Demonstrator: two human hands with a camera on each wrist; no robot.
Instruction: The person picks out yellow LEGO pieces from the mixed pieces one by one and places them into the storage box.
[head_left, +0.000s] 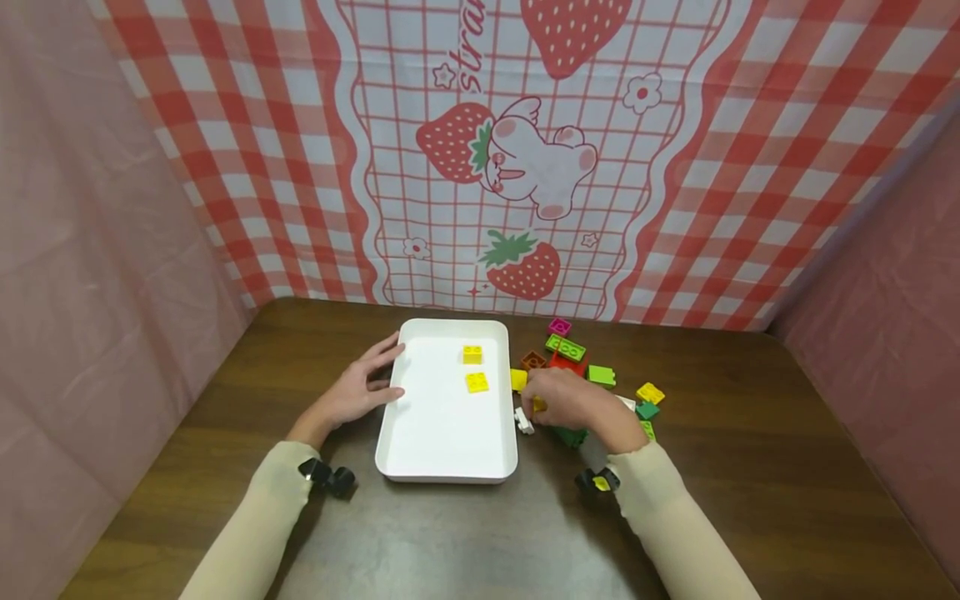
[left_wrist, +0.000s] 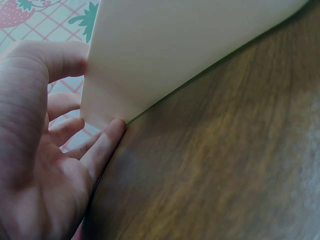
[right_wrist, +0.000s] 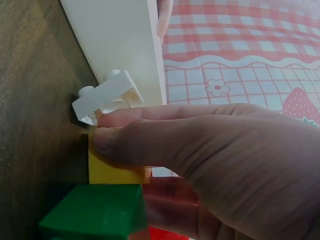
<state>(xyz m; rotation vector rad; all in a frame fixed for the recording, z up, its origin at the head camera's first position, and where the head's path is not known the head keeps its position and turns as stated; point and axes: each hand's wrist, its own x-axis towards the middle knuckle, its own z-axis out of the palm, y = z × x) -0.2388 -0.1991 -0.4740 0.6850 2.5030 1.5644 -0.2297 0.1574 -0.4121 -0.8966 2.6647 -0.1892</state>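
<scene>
A white tray (head_left: 450,450) lies on the table with two yellow toy bricks in it, a taller one (head_left: 472,355) and a flatter one (head_left: 477,382). My left hand (head_left: 358,392) rests at the tray's left edge, its relaxed fingers and thumb touching the rim and side wall. Right of the tray, my right hand (head_left: 566,398) pinches a yellow brick (right_wrist: 117,172) among the loose bricks; its far side is hidden by the fingers. Close to those fingertips, a white brick (right_wrist: 107,97) lies tilted beside the tray wall. A green brick (right_wrist: 95,212) is near the held one.
Around the right hand lie several more bricks: a magenta one (head_left: 559,327), a long lime one (head_left: 566,347), a brown one (head_left: 533,360), a lime one (head_left: 601,376) and a yellow one (head_left: 650,393). A checked strawberry cloth (head_left: 300,167) hangs behind the table (head_left: 750,467).
</scene>
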